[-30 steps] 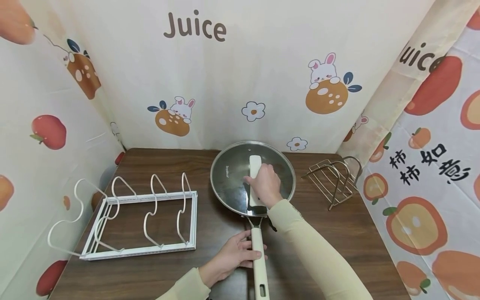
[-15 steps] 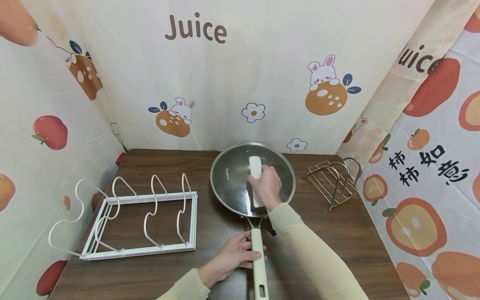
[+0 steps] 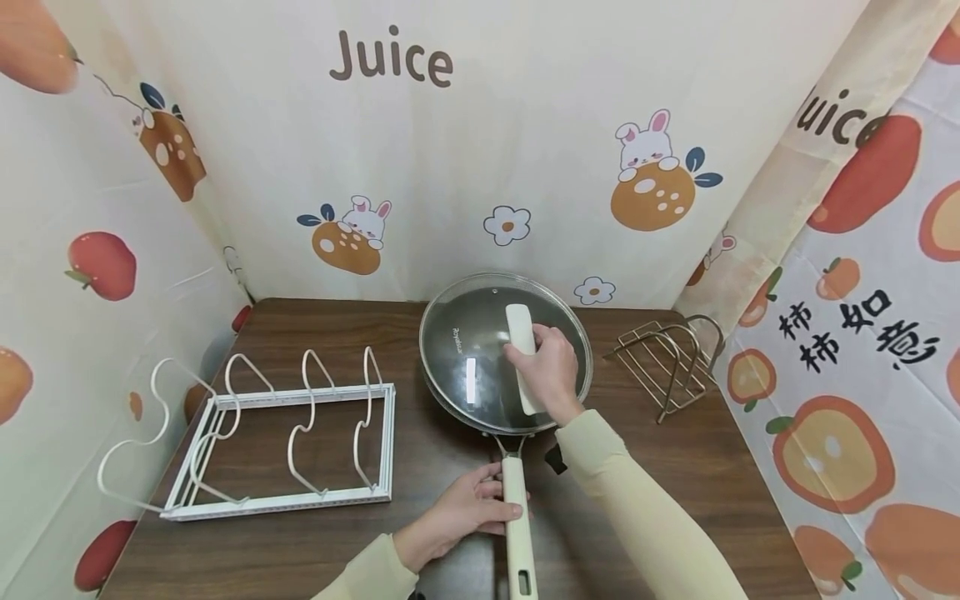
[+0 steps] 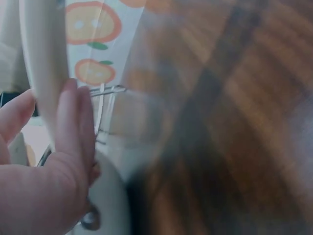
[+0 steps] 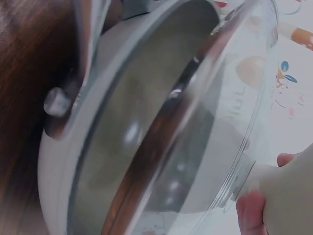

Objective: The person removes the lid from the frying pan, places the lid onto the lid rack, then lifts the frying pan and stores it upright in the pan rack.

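In the middle of the table sits a frying pan point(image 5: 54, 181) with a cream handle point(image 3: 519, 546) pointing toward me. My left hand point(image 3: 461, 517) holds that handle, thumb on top and fingers passing beneath. My right hand point(image 3: 551, 371) grips the long cream knob point(image 3: 517, 321) of a round glass lid point(image 3: 468, 333). In the right wrist view, a gap shows between the lid's metal rim and the pan's edge, exposing the pan's inside. The left wrist view shows the left thumb and fingers on either side of the handle.
A white rack point(image 3: 277, 504) with several curved wire dividers lies on the left of the wooden table point(image 3: 420, 550). A small metal wire rack point(image 3: 671, 367) stands at the right. Printed curtains point(image 3: 465, 150) surround the back and sides.
The lid has risen off the pan with my right hand, which has moved slightly right; its knob has turned a little. My left hand stays on the pan handle.
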### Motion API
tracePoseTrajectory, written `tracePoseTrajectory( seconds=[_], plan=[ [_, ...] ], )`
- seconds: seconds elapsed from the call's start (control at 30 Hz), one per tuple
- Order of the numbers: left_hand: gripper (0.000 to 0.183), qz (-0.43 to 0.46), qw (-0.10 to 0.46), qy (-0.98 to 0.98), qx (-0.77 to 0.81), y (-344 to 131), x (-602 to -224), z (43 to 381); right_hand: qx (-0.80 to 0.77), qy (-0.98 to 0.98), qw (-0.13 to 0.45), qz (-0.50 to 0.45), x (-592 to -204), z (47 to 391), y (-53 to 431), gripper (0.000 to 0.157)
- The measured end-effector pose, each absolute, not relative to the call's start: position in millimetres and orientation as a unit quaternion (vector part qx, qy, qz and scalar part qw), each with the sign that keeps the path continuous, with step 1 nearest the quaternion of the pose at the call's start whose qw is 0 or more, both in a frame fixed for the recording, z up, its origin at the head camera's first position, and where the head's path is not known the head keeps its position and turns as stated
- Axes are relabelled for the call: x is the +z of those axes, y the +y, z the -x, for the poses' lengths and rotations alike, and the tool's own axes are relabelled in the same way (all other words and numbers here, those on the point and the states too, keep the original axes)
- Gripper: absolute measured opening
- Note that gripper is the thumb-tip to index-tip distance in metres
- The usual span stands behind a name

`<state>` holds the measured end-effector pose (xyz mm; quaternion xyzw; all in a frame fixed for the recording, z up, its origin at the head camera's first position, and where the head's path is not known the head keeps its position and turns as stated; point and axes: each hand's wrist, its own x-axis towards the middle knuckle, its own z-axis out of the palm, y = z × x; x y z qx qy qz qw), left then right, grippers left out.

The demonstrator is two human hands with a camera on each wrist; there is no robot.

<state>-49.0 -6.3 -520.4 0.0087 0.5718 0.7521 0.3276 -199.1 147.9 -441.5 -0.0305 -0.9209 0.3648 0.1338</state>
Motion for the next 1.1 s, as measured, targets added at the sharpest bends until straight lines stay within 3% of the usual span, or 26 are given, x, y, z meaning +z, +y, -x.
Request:
tracePoseTrajectory(
  seconds=[0.37, 0.6, 1.1],
  plan=[
    [0.098, -0.081, 0.314, 0.732, 0.599, -22, -485, 63, 0.408, -0.9, 0.153, 0.022, -408, 190, 172, 0.053],
    [0.089, -0.125, 0.26, 0.821, 0.492, -33, -459, 76, 0.453, -0.877, 0.156, 0.024, -383, 185, 195, 0.05],
    [0.086, -0.134, 0.226, 0.837, 0.481, -13, -427, 111, 0.494, -0.851, 0.165, 0.062, -353, 173, 245, 0.051]
  ],
)
